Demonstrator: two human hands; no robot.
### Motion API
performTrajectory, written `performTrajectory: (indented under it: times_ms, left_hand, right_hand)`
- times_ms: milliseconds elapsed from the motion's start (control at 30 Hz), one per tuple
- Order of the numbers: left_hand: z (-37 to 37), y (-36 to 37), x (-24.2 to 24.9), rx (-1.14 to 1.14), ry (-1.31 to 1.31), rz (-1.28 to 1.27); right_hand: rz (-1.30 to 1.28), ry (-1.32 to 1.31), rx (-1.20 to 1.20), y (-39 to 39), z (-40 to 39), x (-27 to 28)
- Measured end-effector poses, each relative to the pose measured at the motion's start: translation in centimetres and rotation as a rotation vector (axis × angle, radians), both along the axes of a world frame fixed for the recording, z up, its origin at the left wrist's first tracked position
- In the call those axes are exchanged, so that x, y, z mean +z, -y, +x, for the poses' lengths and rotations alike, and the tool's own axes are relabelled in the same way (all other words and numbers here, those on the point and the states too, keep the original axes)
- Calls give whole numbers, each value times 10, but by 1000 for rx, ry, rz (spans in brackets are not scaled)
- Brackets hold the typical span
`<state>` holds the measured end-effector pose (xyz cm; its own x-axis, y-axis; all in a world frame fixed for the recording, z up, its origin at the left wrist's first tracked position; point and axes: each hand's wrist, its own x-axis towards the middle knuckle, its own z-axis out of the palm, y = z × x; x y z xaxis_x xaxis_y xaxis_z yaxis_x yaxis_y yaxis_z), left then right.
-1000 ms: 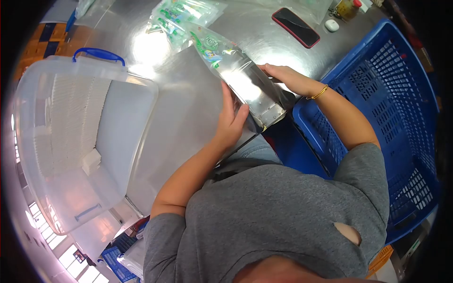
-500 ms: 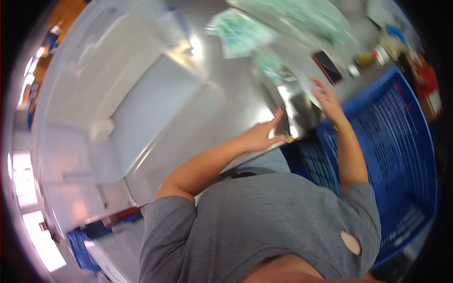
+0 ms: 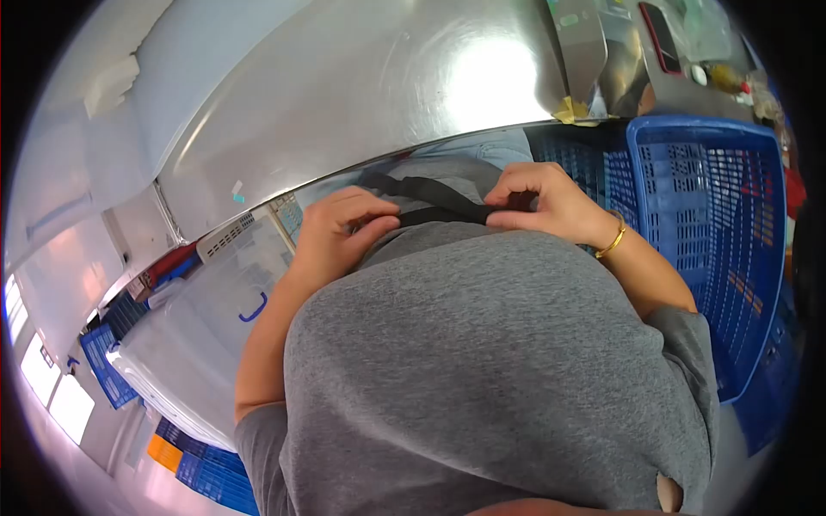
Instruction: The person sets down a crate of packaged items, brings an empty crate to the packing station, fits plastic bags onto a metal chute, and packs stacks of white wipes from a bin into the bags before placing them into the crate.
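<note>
Black strap (image 3: 440, 197); flat; two strands meeting rightward; crosswise at waist level

The strap (image 3: 439, 197) I gripped was black, against my heathered grey shirt (image 3: 490, 344). My bracelet (image 3: 617, 237) was gold, the latticed basket (image 3: 705, 126) blue, the tabletop (image 3: 370, 103) silvery grey, the phone (image 3: 659, 39) black with a red edge.

The black strap (image 3: 446, 199) looks like matt cloth, the grey shirt (image 3: 482, 344) soft matt cloth, the table (image 3: 361, 112) smooth glossy metal, the blue basket (image 3: 701, 126) smooth plastic.
</note>
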<state>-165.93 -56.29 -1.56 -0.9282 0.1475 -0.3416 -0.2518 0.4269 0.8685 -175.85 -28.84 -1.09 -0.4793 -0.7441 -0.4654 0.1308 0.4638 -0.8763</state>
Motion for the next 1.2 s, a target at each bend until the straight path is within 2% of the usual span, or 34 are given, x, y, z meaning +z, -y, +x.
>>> performTrajectory:
  times_ms: [67,233,367,467,567,600,700,900,1000,1100,1133,1200]
  left_hand:
    - [-5,-3,0,-56,-29,67]
    - [-27,-16,1,-315,-101,89]
    - [-48,-29,-7,-480,-96,101]
    - [-52,-27,-15,-562,-68,107]
    - [-51,-22,-22,-566,155,204]
    - [-49,-22,-21,-583,152,200]
    - [-50,-31,-18,-507,378,393]
    - [-50,-44,-41,-598,239,375]
    - [-52,-41,-47,-611,139,306]
    - [-56,-37,-45,-348,406,462]
    - [-58,-39,-39,-361,409,458]
    - [-60,-42,-20,-277,600,438]
  right_hand:
    - [17,-85,107,2,0,15]
    - [187,-173,-80,-22,29,33]
    - [125,-173,-134,-22,42,25]
    - [125,12,-234,-17,49,22]
    - [136,1,-271,-16,55,24]
    - [139,-6,-271,-16,57,25]
    - [127,28,-344,-16,59,22]
    - [55,127,-427,-23,62,18]
    - [172,91,-469,-31,66,28]
    - [199,65,-386,-32,68,33]
    - [214,39,-342,-32,67,35]
    - [234,37,-353,-32,67,40]
